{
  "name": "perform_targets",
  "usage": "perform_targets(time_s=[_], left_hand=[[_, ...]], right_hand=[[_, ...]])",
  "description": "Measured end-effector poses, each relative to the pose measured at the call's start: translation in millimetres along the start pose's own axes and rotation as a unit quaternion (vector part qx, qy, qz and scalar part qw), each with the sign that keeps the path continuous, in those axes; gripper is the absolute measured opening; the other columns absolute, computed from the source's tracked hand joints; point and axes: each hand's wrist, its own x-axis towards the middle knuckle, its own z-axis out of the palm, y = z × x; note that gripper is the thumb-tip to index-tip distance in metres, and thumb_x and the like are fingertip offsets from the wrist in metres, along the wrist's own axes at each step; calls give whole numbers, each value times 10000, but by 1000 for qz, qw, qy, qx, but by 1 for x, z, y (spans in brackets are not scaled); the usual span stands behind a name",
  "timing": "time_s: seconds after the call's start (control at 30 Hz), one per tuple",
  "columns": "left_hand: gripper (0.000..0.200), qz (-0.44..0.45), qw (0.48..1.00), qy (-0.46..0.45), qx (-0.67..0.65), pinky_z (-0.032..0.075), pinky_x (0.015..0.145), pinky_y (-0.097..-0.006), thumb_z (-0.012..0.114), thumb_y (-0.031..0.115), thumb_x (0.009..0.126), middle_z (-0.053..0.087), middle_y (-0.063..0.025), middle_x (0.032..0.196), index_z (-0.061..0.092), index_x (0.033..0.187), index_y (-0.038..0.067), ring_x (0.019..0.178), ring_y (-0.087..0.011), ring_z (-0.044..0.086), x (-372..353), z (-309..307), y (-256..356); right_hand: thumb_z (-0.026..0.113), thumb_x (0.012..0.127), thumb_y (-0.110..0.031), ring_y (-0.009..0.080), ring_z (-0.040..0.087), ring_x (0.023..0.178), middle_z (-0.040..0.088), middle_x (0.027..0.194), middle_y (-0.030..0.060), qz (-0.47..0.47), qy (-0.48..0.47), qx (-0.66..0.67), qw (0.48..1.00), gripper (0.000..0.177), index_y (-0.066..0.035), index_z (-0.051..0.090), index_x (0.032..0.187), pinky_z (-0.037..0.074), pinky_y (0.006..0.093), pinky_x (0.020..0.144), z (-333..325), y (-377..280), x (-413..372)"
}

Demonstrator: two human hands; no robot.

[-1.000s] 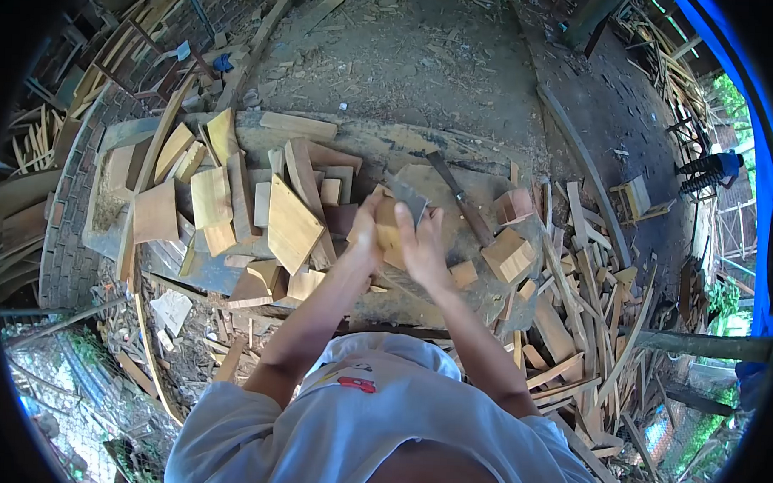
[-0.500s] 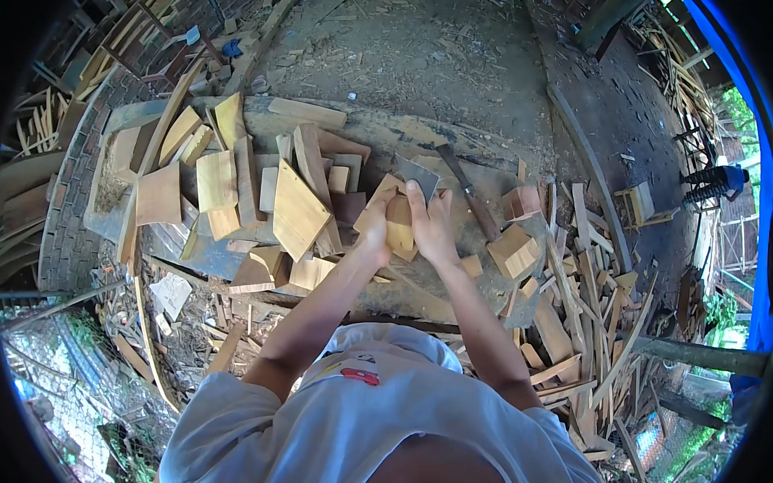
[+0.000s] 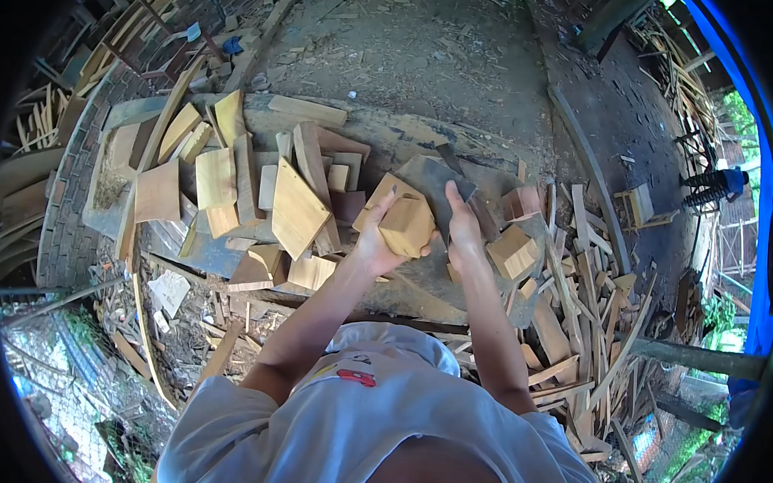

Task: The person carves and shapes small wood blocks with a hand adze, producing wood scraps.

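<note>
The left hand [image 3: 378, 245] cradles a tan, angular wooden block [image 3: 408, 225], just left of the half-closed right hand [image 3: 466, 237] gripping a thin dark sheet [image 3: 438, 180].

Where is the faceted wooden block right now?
In the head view, the faceted wooden block is near the center in your left hand, beside the dark flat sheet at your right hand.

held block [image 3: 408, 225]: wood, smooth, matt | grey sheet [image 3: 431, 182]: matt | shirt [image 3: 346, 436]: cloth | scattered offcuts [image 3: 551, 331]: wood, rough
</note>
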Motion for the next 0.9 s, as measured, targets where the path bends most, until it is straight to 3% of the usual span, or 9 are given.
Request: perform_targets(time_s=[0.1,0.2,0.37,0.43,0.5,0.63,0.7,0.83,0.9], left_hand=[[414,-34,996,7,-84,491,727,-464,481,422,901,562,-164,1025,503,1122,73,936,-375,569,-1,9,-1],[467,-24,997,23,-66,489,788,-446,532,388,879,525,-217,1098,472,1176,33,996,-376,531,1,7,-5],[427,-41,990,43,-130,455,885,-438,471,374,917,535,-159,1132,473,1210,63,1041,-318,529,-2,3,-1],[409,-26,988,33,-146,442,911,-436,446,361,932,537,-134,1147,472,1223,75,1050,-292,530,-2,3,0],[387,14,998,14,-59,432,929,-413,391,340,959,526,-87,1187,467,1244,89,1066,-242,529,-2,7,-1],[372,17,995,61,70,440,924,-377,387,314,969,501,-90,1216,453,1261,94,1089,-220,518,-3,20,-2],[360,67,966,112,222,448,911,-348,408,292,966,492,-84,1209,442,1270,102,1101,-192,509,-6,34,-3],[345,59,969,105,215,472,821,-333,449,330,954,507,-25,1102,438,1252,157,1030,-142,524,-8,43,-2],[309,75,948,78,299,480,797,-323,489,288,928,517,-33,1073,462,1197,138,1014,-143,534,-10,50,-3]], right_hand=[[524,875,-516,167,469,1089,526,1206,80,-4,53,-43,998,634,1,484,1241,328,301,949,5,0,-14],[503,883,-523,173,468,1070,527,1185,81,-36,73,-42,996,625,1,493,1224,332,296,940,0,5,-16],[474,897,-521,206,462,1080,514,1191,121,-83,51,-83,992,639,29,478,1223,312,321,967,-4,10,-28],[471,898,-514,254,456,1095,499,1201,163,-225,39,-228,947,649,52,468,1215,303,344,983,-4,17,-29],[536,887,-452,294,439,1113,480,1212,191,-237,37,-243,940,611,64,465,1207,295,359,993,-6,20,-28],[621,862,-356,206,506,1043,553,1129,132,-195,2,-135,972,518,45,506,1169,371,317,924,-9,17,-24],[643,850,-351,158,534,1000,592,1074,88,-170,3,-82,982,494,32,538,1144,402,286,886,-7,10,-27],[631,862,-338,141,527,981,592,1068,87,-173,-24,-84,981,451,16,551,1129,403,281,869,-10,8,-28],[625,867,-332,138,525,971,593,1062,84,-195,-37,-97,975,433,10,557,1123,405,280,860,-10,7,-28]])
